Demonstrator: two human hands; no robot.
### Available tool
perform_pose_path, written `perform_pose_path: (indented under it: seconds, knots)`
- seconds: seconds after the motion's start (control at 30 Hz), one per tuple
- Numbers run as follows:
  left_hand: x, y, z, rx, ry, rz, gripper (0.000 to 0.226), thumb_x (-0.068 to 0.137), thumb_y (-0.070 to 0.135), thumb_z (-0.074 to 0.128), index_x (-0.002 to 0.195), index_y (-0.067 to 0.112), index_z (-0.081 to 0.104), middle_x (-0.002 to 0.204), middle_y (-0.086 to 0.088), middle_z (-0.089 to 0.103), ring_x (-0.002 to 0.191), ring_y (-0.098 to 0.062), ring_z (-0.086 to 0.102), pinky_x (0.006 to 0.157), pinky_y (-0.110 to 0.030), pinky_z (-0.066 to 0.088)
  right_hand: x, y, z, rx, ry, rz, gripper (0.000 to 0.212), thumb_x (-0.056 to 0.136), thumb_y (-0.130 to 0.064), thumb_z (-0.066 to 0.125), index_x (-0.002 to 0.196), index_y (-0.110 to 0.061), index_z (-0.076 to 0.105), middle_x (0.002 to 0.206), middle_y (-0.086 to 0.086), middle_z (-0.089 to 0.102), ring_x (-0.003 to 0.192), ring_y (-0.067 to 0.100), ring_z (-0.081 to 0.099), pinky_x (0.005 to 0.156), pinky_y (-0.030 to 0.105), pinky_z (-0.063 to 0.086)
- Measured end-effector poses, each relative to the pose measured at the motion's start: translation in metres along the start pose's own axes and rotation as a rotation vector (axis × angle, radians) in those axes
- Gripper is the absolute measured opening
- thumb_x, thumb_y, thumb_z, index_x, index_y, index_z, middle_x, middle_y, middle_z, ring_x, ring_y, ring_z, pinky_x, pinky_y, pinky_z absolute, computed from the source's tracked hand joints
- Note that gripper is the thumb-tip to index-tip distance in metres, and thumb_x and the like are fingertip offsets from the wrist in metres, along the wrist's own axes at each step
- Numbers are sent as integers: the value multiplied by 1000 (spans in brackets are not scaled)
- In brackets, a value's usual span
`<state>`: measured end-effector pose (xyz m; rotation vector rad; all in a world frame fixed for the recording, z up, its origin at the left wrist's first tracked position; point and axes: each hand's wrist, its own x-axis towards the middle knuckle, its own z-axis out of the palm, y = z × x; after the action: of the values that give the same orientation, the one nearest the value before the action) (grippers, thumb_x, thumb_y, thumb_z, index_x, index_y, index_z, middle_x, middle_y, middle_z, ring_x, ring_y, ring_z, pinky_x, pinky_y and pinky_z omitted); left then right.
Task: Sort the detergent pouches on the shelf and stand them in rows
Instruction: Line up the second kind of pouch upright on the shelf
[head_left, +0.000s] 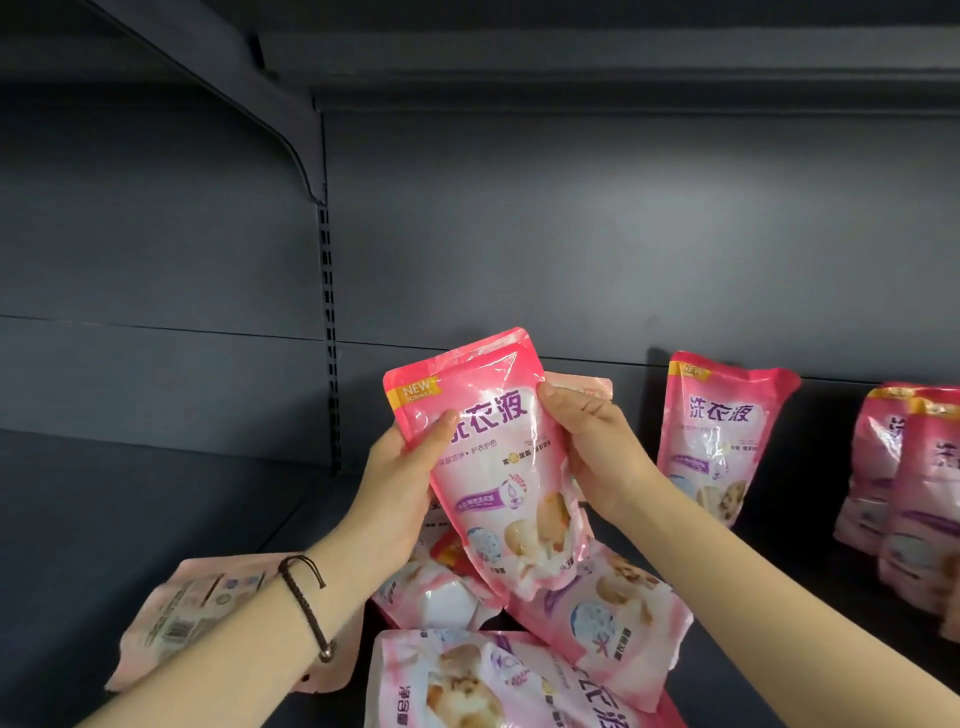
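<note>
The held pouch (498, 467) is glossy pink, with purple lettering and a yellow flag in its top left corner. It is held above the shelf (130, 509), over a loose pile of pouches (613, 618). The left hand (400, 478) pinches its left edge and the right hand (597, 447) curls round its right edge. The thumbs cover some lettering, and something peach-coloured behind the right hand is mostly hidden. The pouch's long axis runs up and down, top tipped left, print facing the camera.
</note>
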<state>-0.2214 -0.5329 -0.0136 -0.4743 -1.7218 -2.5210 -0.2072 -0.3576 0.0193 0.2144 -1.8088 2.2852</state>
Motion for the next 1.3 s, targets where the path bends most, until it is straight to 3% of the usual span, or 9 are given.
perform_pose_path:
  seconds: [0.13,0.23,0.33,0.53,0.63,0.8,1.03,1.2,1.3]
  knots:
    - [-1,-1,17,10,24,31,33,80,31,66,105,10,67,99,-6,75,89,-20,72,72,-34,60,-11,-8,-7,-29,118,-178,31,97,-16,53,75,-1,68,84,18,66,75,25,60,70,32,52]
    - [7,8,42,61,-6,54,22,84,31,65,90,10,71,90,-4,76,81,-18,72,73,-34,59,-22,-20,-25,-178,220,-325,36,98,-23,53,66,-16,70,75,5,66,69,16,57,65,25,49]
    - [15,9,74,104,-82,52,24,85,36,63,86,14,72,90,-3,76,82,-19,72,77,-36,58,-31,-32,-52,-125,307,-339,36,97,-24,54,66,-18,72,80,11,62,75,20,55,74,34,50]
    - [26,-5,142,92,-166,42,25,89,36,60,87,13,72,90,-1,76,85,-17,71,79,-32,57,-51,-53,-119,-122,326,-402,38,99,-16,51,69,-21,74,69,-7,70,64,4,62,60,19,53]
    - [29,-18,170,73,-183,17,28,89,37,59,95,11,70,96,-1,76,92,-18,71,84,-31,54,-55,-55,-149,-141,330,-396,37,99,-19,51,72,-23,75,77,-1,70,75,14,62,73,31,54]
    - [35,-37,203,104,-242,-17,25,90,36,58,95,14,70,96,1,76,90,-13,71,78,-27,54,-53,-51,-185,-87,402,-362,28,99,-21,51,79,-17,71,76,-5,69,70,7,61,63,20,50]
    - [38,-79,215,271,-180,-72,39,94,34,55,94,-4,65,101,-15,72,93,-25,64,98,-45,49,-43,-21,-213,-91,459,-212,26,100,-21,48,80,-15,65,74,-6,66,69,6,59,63,20,47]
    - [40,-85,203,332,-211,-101,19,89,34,61,95,16,67,99,2,73,90,-9,68,69,-23,57,-45,-12,-215,-175,413,-172,16,99,-27,51,93,-17,62,84,-9,68,73,0,66,59,13,50]
    - [32,-88,187,520,-333,-179,21,85,27,69,104,24,61,103,5,70,94,-7,66,67,-20,55,-52,-6,-212,-231,381,-19,22,93,-33,61,112,-25,55,101,-7,68,89,7,68,64,20,54]
